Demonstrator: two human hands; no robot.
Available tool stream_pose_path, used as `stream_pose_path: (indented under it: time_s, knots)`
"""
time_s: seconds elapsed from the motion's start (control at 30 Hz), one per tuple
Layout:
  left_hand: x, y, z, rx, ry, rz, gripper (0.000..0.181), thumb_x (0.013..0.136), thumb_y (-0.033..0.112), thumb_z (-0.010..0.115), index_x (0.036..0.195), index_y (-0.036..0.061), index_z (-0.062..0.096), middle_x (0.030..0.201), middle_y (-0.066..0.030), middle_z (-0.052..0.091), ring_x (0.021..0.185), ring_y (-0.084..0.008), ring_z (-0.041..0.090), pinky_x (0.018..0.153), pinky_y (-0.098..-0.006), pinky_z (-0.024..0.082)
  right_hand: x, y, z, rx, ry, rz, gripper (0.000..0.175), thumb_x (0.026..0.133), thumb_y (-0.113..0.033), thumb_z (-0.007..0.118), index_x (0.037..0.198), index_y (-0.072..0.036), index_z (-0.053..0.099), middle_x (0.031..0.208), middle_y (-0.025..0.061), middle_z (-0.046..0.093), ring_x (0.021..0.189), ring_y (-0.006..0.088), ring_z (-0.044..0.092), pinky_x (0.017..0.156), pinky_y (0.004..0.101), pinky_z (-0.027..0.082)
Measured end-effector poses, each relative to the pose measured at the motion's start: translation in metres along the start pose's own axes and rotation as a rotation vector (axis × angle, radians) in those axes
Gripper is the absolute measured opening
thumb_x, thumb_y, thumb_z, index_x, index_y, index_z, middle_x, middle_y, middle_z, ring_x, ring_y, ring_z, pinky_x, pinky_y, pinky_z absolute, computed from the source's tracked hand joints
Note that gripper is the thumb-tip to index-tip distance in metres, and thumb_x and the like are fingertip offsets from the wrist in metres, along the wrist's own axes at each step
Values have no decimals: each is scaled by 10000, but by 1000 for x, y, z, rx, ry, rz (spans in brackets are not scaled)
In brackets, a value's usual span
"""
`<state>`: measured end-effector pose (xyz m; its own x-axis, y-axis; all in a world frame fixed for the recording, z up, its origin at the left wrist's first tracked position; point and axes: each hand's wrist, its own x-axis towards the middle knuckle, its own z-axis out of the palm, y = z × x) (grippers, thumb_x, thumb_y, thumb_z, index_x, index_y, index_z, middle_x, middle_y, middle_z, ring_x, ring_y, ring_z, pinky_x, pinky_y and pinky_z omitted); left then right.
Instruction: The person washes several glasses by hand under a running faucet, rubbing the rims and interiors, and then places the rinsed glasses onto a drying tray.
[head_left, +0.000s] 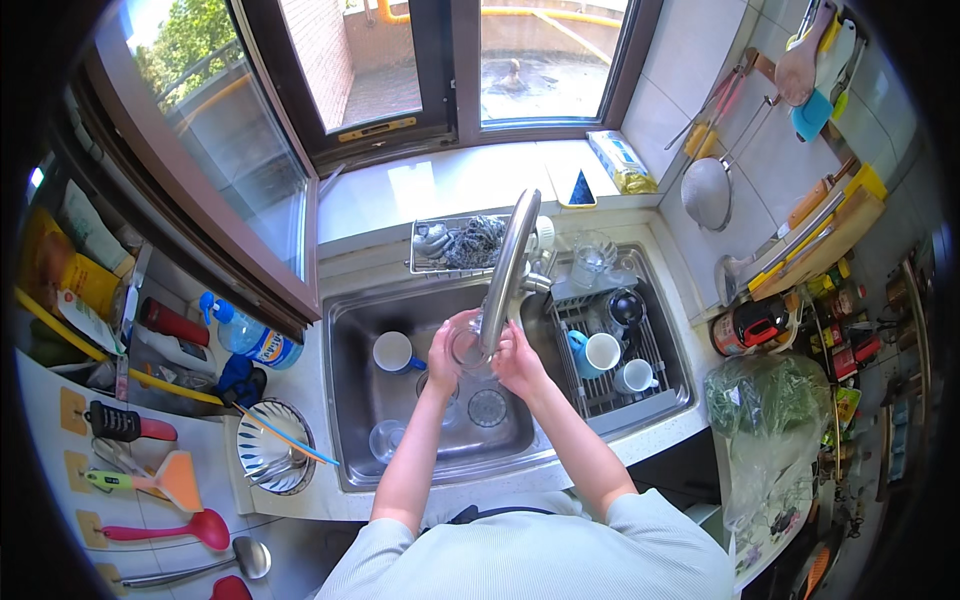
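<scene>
Both my hands are under the spout of the metal faucet (510, 262), over the stainless steel sink (352, 442). My left hand (444, 356) grips a clear glass cup (468, 349) by its side. My right hand (517, 360) is at the cup's other side, its fingers bent and partly behind the spout. Below, in the left basin, stand a white mug with a blue handle (393, 351), a clear glass (387, 440) and a ribbed glass (487, 408). Another glass beside my left wrist is partly hidden.
In the right basin a drying rack (577, 397) holds a blue mug (598, 354), a small white cup (635, 376) and glassware. A wire basket (416, 262) with scrubbers sits behind the faucet. A patterned bowl with utensils (251, 442) stands left; a bagged green vegetable (772, 405) lies right.
</scene>
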<state>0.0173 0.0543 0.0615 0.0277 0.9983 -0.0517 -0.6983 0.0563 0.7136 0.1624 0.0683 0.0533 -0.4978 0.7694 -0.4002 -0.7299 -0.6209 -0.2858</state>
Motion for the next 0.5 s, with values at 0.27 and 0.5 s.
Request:
stream_pose_path:
  time_s: [0.27,0.5]
  knots:
    - [14,26,-14,158,-346,-295,418,872,295,399,1126,-23,493,1087,-115,548,998,-170,519,902,-306,369,-6,-8,8,82,23,319,221,879,-353,467,801,-164,550,559,-93,493,508,43,496,471,203,418]
    - [0,17,13,195,-90,82,403,861,274,433,1111,-34,505,1068,-107,560,984,-160,528,885,-283,385,5,-5,1,107,75,132,277,867,-353,496,652,-184,544,511,-108,485,460,69,484,473,229,412]
